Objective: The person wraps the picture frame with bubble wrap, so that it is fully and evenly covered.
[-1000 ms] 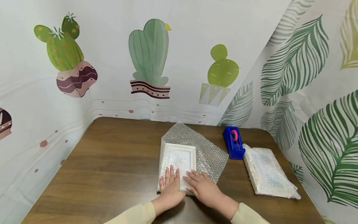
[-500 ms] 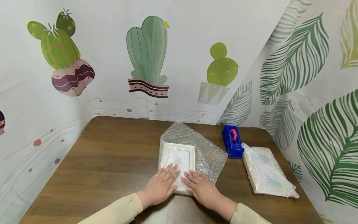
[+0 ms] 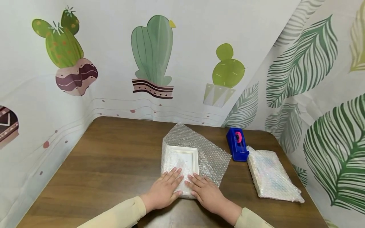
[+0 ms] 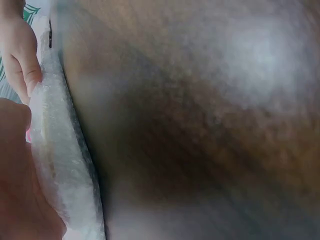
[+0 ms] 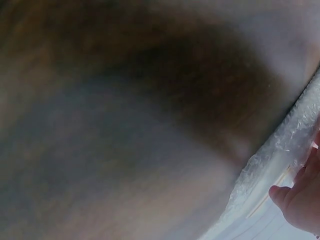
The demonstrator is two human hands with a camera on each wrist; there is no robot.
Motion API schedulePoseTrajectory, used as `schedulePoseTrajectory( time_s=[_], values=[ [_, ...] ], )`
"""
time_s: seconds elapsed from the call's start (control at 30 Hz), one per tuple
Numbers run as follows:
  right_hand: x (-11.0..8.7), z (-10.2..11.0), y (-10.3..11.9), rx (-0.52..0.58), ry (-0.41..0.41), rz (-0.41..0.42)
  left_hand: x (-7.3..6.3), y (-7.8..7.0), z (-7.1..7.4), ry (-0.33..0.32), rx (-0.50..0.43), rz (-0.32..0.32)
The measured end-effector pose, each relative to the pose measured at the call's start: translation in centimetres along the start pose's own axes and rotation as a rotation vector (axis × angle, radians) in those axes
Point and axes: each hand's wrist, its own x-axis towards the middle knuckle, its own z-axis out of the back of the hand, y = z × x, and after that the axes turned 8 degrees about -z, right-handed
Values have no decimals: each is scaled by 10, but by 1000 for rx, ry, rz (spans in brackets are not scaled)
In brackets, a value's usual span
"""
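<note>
A white picture frame [image 3: 195, 158] lies flat on the table, its lower part covered by clear bubble wrap [image 3: 211, 158]. The sheet spreads out from under the frame to the back and right. My left hand [image 3: 164, 189] rests on the frame's lower left with fingers straight. On the lower right, my right hand [image 3: 206, 192] lies with its fingers spread. In the left wrist view, the wrapped near edge [image 4: 65, 150] stands beside the left hand [image 4: 20, 185]. The right wrist view shows the right hand [image 5: 302, 205] over the bubble-wrapped edge [image 5: 265, 160].
A blue tape dispenser [image 3: 238, 147] with a pink core stands at the back right of the brown wooden table [image 3: 114, 158]. Right of the frame lies a bubble-wrapped parcel [image 3: 273, 174]. Behind the table hangs a white cloth [image 3: 188, 63] printed with cacti and leaves.
My left hand has shifted left and turned so its fingers slant inward over the frame, then stayed there. My right hand has kept almost the same place.
</note>
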Motion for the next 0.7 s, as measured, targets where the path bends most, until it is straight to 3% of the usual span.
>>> schedulePoseTrajectory(
  time_s=[0.4, 0.7],
  values=[
    [-3, -2, 2, 2, -63, 10, 1, 0, 1, -5, -3, -9],
    [-4, -1, 3, 48, -23, -25, 2, 1, 3, -2, -12, -17]
  ],
)
